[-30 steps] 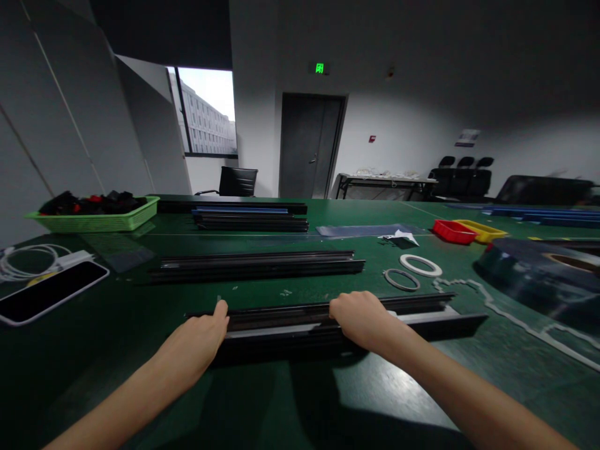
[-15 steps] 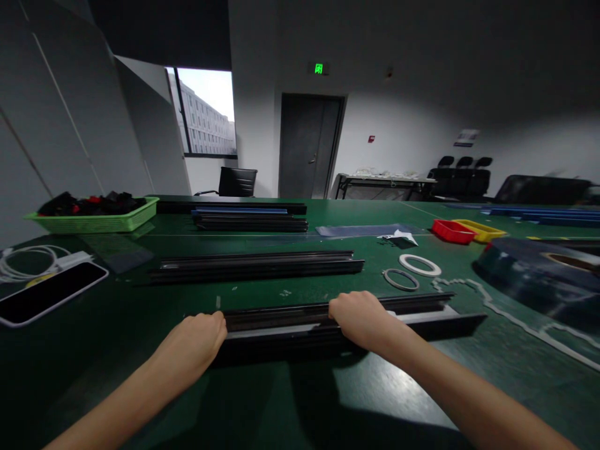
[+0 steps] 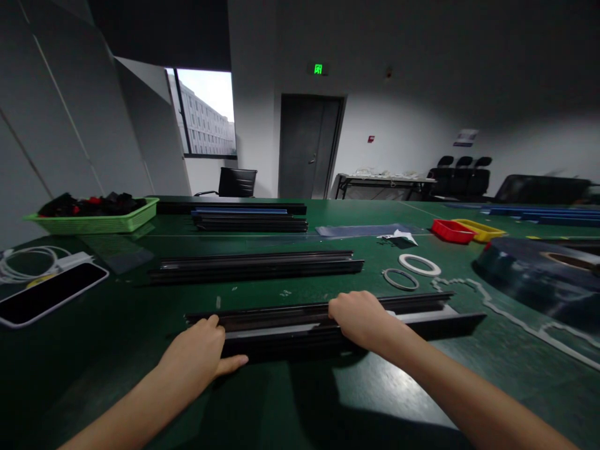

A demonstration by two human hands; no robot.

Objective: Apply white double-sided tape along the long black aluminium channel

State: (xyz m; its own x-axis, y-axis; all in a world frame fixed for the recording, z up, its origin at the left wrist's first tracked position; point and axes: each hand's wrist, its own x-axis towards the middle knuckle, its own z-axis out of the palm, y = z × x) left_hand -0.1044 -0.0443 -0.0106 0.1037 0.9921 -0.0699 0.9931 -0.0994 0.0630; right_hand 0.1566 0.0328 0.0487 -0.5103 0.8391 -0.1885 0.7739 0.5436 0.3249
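Observation:
A long black metal rail (image 3: 300, 331) lies across the green table (image 3: 140, 312) just in front of me. My left hand (image 3: 199, 356) rests at the rail's left end, thumb stretched out along the near side and fingers touching the end. My right hand (image 3: 359, 319) is curled over the top of the rail near its middle and grips it. A second black rail (image 3: 255, 265) lies parallel farther back.
A stack of dark rails (image 3: 250, 220) lies at the back. A green basket (image 3: 94, 215) of black parts, a phone (image 3: 49, 294) and a white cable (image 3: 28, 259) are at the left. Two tape rings (image 3: 412, 272), red and yellow trays (image 3: 464, 231) and a large dark roll (image 3: 539, 269) sit right.
My left hand slid a little down and toward me at the rail's left end, and its thumb now sticks out along the near edge. The right hand has stayed put.

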